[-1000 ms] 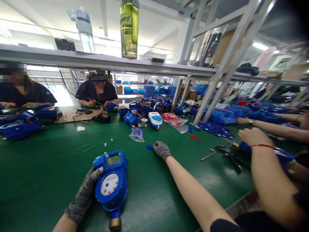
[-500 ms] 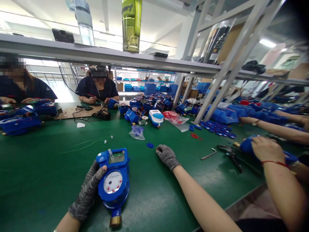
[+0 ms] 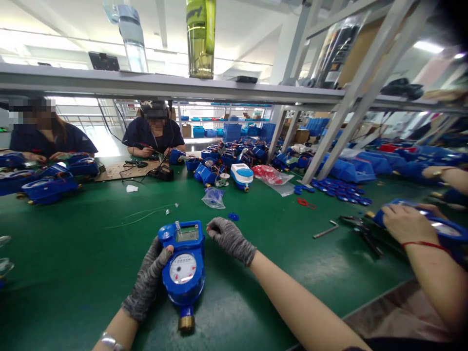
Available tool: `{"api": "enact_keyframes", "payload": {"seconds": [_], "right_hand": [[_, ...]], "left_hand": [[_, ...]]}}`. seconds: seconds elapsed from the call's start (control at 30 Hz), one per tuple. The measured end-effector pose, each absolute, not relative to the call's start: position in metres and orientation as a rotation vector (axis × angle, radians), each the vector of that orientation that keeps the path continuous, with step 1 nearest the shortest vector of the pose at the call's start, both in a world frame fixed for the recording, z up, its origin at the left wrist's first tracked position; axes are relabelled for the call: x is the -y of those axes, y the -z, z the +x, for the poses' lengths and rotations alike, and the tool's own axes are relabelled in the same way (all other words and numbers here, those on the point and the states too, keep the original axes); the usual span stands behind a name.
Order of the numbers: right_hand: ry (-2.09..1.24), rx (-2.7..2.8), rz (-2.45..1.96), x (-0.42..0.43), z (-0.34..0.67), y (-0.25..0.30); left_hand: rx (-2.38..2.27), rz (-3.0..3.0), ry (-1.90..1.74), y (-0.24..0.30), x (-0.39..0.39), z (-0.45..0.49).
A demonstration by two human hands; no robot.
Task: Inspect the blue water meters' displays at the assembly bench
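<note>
A blue water meter (image 3: 185,288) with a round white dial, a small display window and a brass threaded end lies on the green table. My left hand (image 3: 148,277), in a grey fingerless glove, grips its left side, with the thumb on the body beside the dial. Just right of the display is my right hand (image 3: 231,239), gloved alike, its fingers pinched together and apart from the meter. Whatever is between those fingertips is too small to make out. Small blue pieces (image 3: 233,216) lie on the table beyond the right hand.
Behind them are a clear bag (image 3: 214,198), a white-and-blue meter (image 3: 242,176) and a bag of red parts (image 3: 270,174). A hex key (image 3: 326,230) and pliers (image 3: 360,231) lie to the right, near a co-worker's hand (image 3: 407,224). A shelf (image 3: 219,91) spans overhead.
My right hand has moved left from beside the small blue pieces to the meter's upper right side. My left hand keeps its grip on the meter. The whole view has shifted slightly.
</note>
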State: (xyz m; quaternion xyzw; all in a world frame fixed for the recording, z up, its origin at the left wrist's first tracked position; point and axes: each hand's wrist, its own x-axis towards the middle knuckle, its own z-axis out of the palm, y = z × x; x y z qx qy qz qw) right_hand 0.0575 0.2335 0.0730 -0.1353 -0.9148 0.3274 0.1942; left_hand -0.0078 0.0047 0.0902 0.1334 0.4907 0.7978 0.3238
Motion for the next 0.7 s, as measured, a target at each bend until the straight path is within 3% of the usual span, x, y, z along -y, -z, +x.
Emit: {"api": "enact_keyframes", "payload": {"seconds": [0.47, 0.7], "right_hand": [[-0.793, 2.631, -0.22, -0.222, 0.057, -0.079], [-1.178, 2.393, -0.312, -0.22, 0.056, -0.057]], "left_hand": [[-1.31, 0.359, -2.072, -0.092, -0.004, -0.01], [-1.443, 0.176, -2.068, -0.09, -0.007, -0.01]]}}
